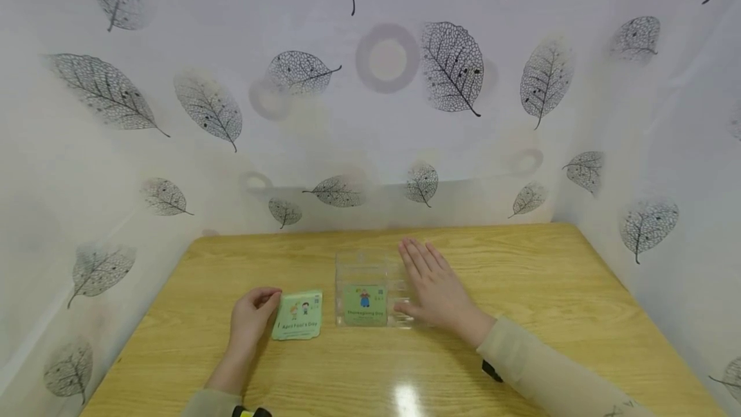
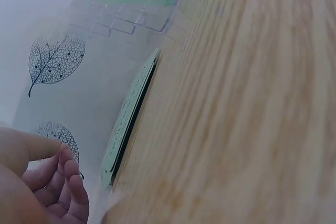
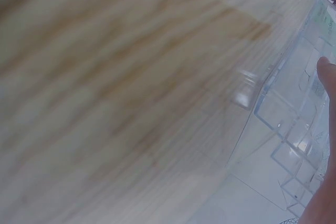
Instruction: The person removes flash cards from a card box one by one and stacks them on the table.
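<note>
My left hand (image 1: pixel 250 317) is beside a small stack of green cards (image 1: pixel 298 316) whose top card reads "April Fool's Day". Its thumb and index finger (image 2: pixel 64 152) come together near the stack's upper left corner, the other fingers loosely curled; no card shows between them. Right of the stack lies a clear plastic case (image 1: pixel 361 270) with stepped dividers (image 3: pixel 283 114). A green "Thanksgiving Day" card (image 1: pixel 366 305) sits in its left part. My right hand (image 1: pixel 434 288), fingers straight and together, rests over the case's right side, covering part of it, thumb stretched toward the card.
Both hands work on a light wooden table (image 1: pixel 509 275). A white cloth with printed leaves (image 1: pixel 451 66) hangs round its back and sides. Dark bands sit at both wrists.
</note>
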The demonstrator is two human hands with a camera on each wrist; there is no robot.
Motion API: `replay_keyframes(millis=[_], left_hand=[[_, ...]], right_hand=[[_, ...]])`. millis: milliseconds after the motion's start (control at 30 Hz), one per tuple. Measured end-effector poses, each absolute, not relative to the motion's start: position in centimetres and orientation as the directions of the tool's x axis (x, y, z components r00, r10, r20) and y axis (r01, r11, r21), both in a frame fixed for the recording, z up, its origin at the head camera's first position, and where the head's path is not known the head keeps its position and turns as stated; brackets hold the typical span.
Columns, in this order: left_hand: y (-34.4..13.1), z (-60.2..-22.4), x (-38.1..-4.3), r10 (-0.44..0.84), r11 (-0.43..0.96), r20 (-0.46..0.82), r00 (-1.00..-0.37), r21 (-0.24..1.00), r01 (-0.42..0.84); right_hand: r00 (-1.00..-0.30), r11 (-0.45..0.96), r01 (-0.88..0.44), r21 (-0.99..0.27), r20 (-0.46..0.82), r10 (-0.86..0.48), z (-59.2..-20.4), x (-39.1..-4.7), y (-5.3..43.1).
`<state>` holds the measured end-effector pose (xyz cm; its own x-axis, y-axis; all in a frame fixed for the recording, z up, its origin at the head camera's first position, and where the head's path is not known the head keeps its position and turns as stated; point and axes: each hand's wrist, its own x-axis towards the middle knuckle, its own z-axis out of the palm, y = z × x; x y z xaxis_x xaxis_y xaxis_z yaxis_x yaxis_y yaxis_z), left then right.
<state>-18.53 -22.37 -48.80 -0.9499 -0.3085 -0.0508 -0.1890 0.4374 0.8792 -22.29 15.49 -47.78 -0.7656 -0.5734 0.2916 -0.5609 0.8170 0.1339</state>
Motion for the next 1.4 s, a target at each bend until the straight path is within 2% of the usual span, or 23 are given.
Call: replay_keyframes(millis=[367,1400], left_hand=[[-21.9,-48.2,-18.4,-0.318,0.35,-0.06,-0.946,0.92,-0.176],[-18.9,-48.3,-18.2,-0.249,0.339,-0.027,-0.968,0.934,-0.113]], right_hand=[[-0.765,0.817,-0.555,0.155,0.289,-0.575,-47.8,-22.2,15.6],[-0.764,0.815,-0.563,0.137,0.29,-0.577,-47.8,-22.2,15.6]])
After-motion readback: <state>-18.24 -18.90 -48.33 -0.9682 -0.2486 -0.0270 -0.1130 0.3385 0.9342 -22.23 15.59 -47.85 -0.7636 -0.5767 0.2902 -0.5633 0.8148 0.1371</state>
